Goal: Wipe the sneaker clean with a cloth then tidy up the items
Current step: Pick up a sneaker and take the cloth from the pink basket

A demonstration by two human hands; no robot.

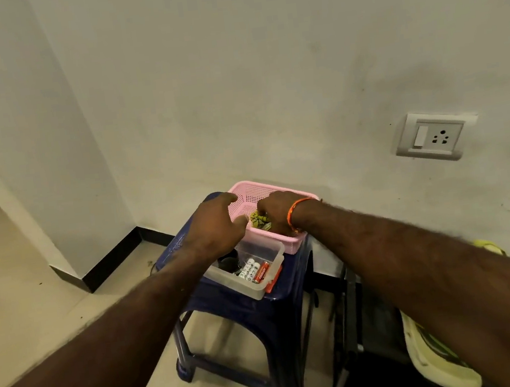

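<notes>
Head view: your right hand [276, 211] is down in the pink basket [285, 245] at the stool's [255, 309] back edge, fingers bunched on the green-yellow cloth [259, 220], prob. stowing it. Left hand [216, 227] hangs over the basket's left rim, fingers loosely bent, gripping nothing, likely to steady it. Basket's perforated plastic; clear tub [249, 285] w/ batteries sits at front edge. Sneaker [441, 360] lies on the floor, bottom right.
</notes>
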